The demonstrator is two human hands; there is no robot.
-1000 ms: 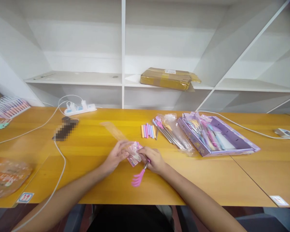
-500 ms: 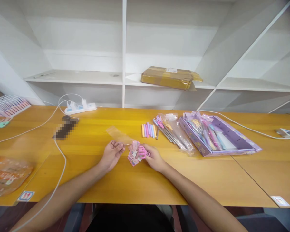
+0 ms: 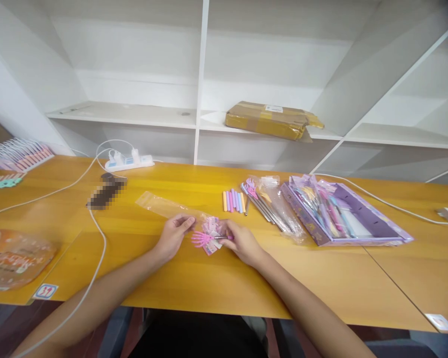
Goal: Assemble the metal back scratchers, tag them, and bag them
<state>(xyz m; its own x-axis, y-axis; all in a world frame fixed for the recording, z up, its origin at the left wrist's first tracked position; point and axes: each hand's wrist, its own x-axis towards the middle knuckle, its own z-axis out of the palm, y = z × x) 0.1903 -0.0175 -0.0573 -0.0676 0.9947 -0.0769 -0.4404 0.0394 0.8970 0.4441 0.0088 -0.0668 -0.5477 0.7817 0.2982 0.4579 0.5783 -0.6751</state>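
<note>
My left hand (image 3: 174, 236) is closed, thumb against fingers, on the edge of a long clear plastic bag (image 3: 164, 206) that stretches up and left over the table. My right hand (image 3: 241, 241) grips a pink hand-shaped scratcher head (image 3: 202, 239) by its short metal stem, the pink fingers pointing left. Beneath it a pink printed card (image 3: 211, 247) lies at the bag's right end, close to my right fingers. Behind my right hand lie several pastel handle tubes (image 3: 233, 201) in a row, and several metal rods with claw heads (image 3: 263, 206).
A purple tray (image 3: 373, 214) with wrapped items stands at the right. At the left are a power strip (image 3: 129, 163), a white cable, a pixelated dark object (image 3: 106, 193) and an orange bag (image 3: 17, 261). A taped carton (image 3: 267, 121) rests on the shelf.
The pink head has turned in my right hand and now points left. The clear bag is spread out longer toward the upper left. The view has shifted slightly.
</note>
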